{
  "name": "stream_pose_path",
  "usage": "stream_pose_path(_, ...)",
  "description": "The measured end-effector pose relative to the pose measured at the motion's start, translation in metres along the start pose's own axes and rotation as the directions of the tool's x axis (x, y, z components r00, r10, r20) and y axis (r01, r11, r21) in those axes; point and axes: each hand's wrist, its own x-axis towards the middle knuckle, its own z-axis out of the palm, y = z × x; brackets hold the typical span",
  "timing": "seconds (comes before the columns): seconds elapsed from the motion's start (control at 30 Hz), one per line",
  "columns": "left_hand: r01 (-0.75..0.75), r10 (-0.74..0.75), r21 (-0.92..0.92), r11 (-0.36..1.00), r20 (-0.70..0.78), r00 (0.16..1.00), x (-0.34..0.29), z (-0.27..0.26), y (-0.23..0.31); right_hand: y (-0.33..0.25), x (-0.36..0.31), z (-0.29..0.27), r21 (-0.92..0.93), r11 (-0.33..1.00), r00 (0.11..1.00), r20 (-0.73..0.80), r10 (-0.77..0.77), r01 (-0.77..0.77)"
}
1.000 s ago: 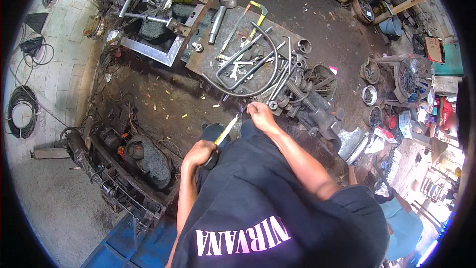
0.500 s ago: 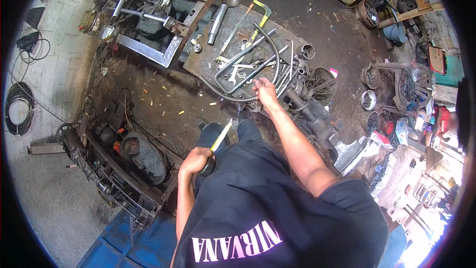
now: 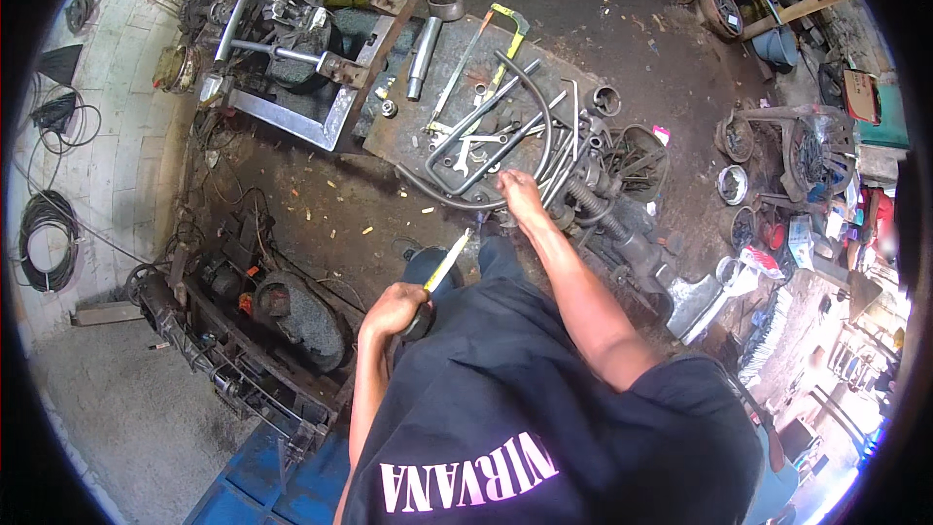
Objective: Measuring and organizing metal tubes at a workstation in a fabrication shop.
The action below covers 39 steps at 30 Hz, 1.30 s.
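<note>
My left hand [image 3: 397, 309] is wrapped round a tape measure [image 3: 418, 321] with a dark case, close to my lap. Its yellow blade [image 3: 447, 265] sticks out a short way, pointing ahead toward the table. My right hand [image 3: 521, 196] has its fingers curled together at the near edge of the metal work table, over a long curved dark tube [image 3: 439, 197]. Whether it grips the tube or something small is hidden by the fingers. Beyond it lie a bent U-shaped metal rod [image 3: 478, 122], several wrenches [image 3: 469, 148] and a yellow-and-orange hacksaw [image 3: 512, 24].
A welded metal frame [image 3: 330, 126] stands at the far left of the table [image 3: 389, 136]. A short pipe [image 3: 425, 58] lies near it. Machinery with a belt cover [image 3: 301, 316] is at my left. A heavy vise [image 3: 622, 233] sits right of my hand; tubs and clutter line the right side.
The whole view has shifted slightly. My right hand has drawn a little toward me, its fingers still curled. My left hand keeps hold of the tape measure.
</note>
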Motion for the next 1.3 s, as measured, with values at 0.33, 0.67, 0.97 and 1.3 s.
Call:
stream_pose_path(0.33,-0.014,0.014,-0.025,1.000,0.013,1.000,-0.007,-0.011,0.007,0.000,-0.003,0.000,0.305,0.922,0.963,-0.048,0.267,-0.240)
stream_pose_path(0.67,0.020,-0.040,-0.231,0.973,-0.084,0.996,-0.031,0.003,-0.016,-0.027,0.020,-0.016,0.328,0.936,0.986,-0.055,0.158,-0.132)
stream_pose_path(0.97,-0.141,0.047,-0.341,0.930,-0.270,0.962,-0.069,0.011,-0.072,-0.064,-0.030,0.038,-0.408,0.911,0.997,-0.020,-0.072,0.057)
stream_pose_path(1.3,-0.480,-0.084,-0.779,0.404,-0.554,0.828,-0.210,0.067,-0.188,-0.104,-0.255,0.266,-0.044,0.998,0.287,0.957,0.032,0.036)
